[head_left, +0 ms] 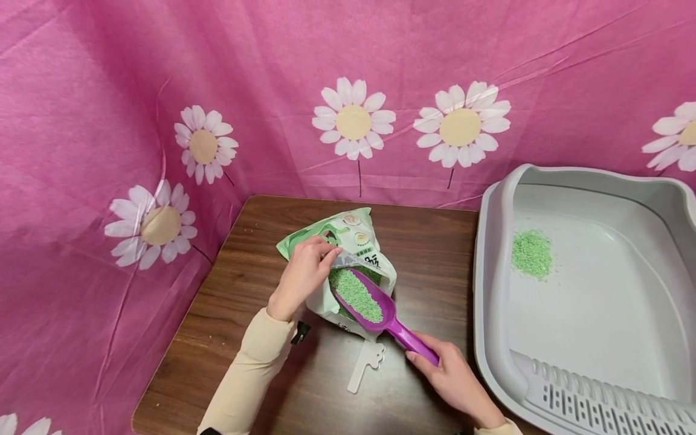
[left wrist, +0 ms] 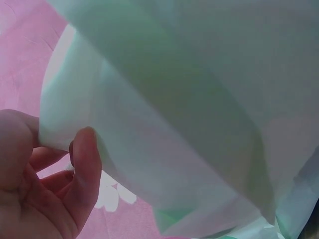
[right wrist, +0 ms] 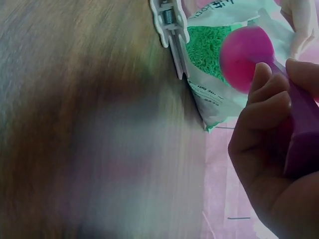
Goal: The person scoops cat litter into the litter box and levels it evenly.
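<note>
The left hand (head_left: 306, 273) and right hand (head_left: 455, 376), before pink daisy-print cloth (head_left: 272, 72) and over a brown surface (head_left: 429, 260) beside a grey tray (head_left: 603, 296), hold respectively an open bag (head_left: 352, 232) and, at its mouth, a purple scoop (head_left: 389, 311), near a white clip (head_left: 361, 366).

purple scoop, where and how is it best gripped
Probably best by the handle, coming from the lower right of the head view, where the right hand grips it. The slim handle sticks out past the bag, while the scoop's bowl faces up, loaded with green pellets, so a level hold should limit spilling.
</note>
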Demonstrator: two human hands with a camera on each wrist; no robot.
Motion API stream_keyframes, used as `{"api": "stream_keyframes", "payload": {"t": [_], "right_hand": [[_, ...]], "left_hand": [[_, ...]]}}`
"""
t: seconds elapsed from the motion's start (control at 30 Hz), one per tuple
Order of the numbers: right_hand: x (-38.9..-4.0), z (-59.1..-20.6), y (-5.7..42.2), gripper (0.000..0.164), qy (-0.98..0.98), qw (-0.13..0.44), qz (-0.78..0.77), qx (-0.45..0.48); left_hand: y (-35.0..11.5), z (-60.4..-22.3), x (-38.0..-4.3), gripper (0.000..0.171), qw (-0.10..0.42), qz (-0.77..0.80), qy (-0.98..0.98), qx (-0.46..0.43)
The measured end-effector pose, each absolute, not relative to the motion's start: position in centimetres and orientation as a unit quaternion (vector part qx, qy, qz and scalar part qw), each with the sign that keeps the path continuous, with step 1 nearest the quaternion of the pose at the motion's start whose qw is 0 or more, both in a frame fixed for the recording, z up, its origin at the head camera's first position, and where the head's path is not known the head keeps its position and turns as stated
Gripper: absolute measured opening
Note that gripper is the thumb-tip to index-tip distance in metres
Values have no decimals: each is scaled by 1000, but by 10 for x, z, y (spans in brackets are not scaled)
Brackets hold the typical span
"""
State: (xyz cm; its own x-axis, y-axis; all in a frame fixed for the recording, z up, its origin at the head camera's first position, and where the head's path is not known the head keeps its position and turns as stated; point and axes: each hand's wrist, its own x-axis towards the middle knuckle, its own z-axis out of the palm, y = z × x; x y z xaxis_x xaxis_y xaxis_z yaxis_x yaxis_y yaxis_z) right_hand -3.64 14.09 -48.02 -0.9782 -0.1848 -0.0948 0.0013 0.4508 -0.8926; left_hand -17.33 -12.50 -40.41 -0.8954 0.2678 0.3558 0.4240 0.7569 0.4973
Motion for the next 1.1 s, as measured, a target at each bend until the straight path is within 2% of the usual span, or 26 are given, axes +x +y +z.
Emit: {"api": "stream_keyframes", "payload": {"t": [0.63, 1.1], "right_hand": [[-36, -479, 145, 34, 835, 95, -540, -56], [-25, -458, 160, 28, 845, 53, -526, -83]], "left_hand": [[-125, -404, -174, 21, 131, -295, -927, -188], [-125, -403, -175, 23, 134, -293, -927, -193]]}}
